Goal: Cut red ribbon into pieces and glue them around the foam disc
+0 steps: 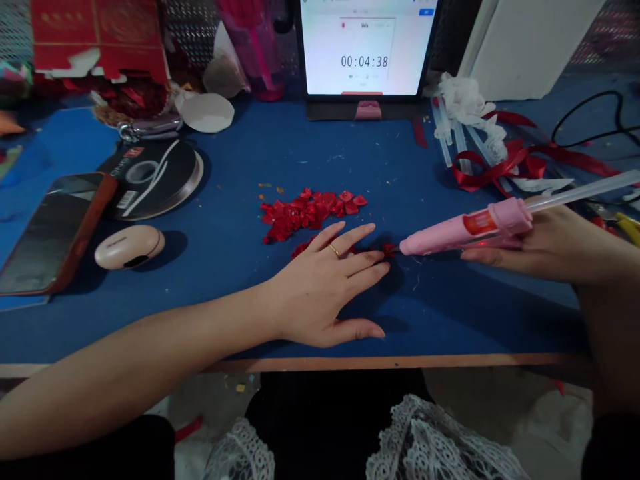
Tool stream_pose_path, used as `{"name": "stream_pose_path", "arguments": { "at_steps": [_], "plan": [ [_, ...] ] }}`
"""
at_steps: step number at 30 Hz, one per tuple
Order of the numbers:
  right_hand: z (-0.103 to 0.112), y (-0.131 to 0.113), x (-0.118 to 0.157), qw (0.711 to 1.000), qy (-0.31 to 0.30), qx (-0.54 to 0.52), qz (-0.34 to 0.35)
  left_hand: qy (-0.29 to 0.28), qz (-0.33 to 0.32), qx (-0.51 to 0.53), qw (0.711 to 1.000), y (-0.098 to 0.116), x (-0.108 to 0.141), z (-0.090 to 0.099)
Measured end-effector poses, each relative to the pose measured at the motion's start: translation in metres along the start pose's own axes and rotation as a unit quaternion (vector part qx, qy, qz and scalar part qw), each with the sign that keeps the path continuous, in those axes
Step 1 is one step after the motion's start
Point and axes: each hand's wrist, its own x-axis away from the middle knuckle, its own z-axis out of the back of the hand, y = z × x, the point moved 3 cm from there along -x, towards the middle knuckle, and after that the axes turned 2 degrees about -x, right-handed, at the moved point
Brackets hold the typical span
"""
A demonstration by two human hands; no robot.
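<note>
My right hand (555,243) is wrapped round the grip of a pink hot glue gun (445,235), with a clear glue stick (585,190) poking out of its back. The gun's nozzle points left and meets a small red piece (389,249) by my left fingertips. My left hand (327,287) lies palm down with its fingers stretched and spread, a ring on one of them. Beneath it, partly covered, are more red pieces (301,249). Just beyond lies a pile of small red folded ribbon pieces (305,212).
At the left are a phone (50,230), a beige earbud case (130,247) and a black ribbon spool (150,177). A tablet (367,50) showing a timer stands at the back. Red ribbon (530,160), spare glue sticks (463,143) and white lace (463,97) lie back right.
</note>
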Motion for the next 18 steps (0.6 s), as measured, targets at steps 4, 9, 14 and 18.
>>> {"name": "stream_pose_path", "arguments": {
  "at_steps": [4, 9, 14, 18],
  "plan": [
    [0.002, -0.001, -0.001, 1.000, 0.000, 0.002, 0.002, 0.000, 0.000, 0.002, 1.000, 0.000, 0.000, 0.000],
    [0.004, -0.003, -0.001, 1.000, 0.000, 0.020, 0.006, -0.002, -0.001, 0.001, 1.000, 0.000, 0.000, 0.000],
    [0.007, -0.007, 0.001, 0.998, -0.014, 0.055, 0.034, 0.003, 0.002, -0.003, 1.000, 0.000, 0.000, -0.001],
    [0.012, -0.014, -0.006, 0.995, -0.074, 0.059, 0.031, 0.007, 0.008, -0.007, 1.000, 0.001, 0.001, -0.003]
  ]
}}
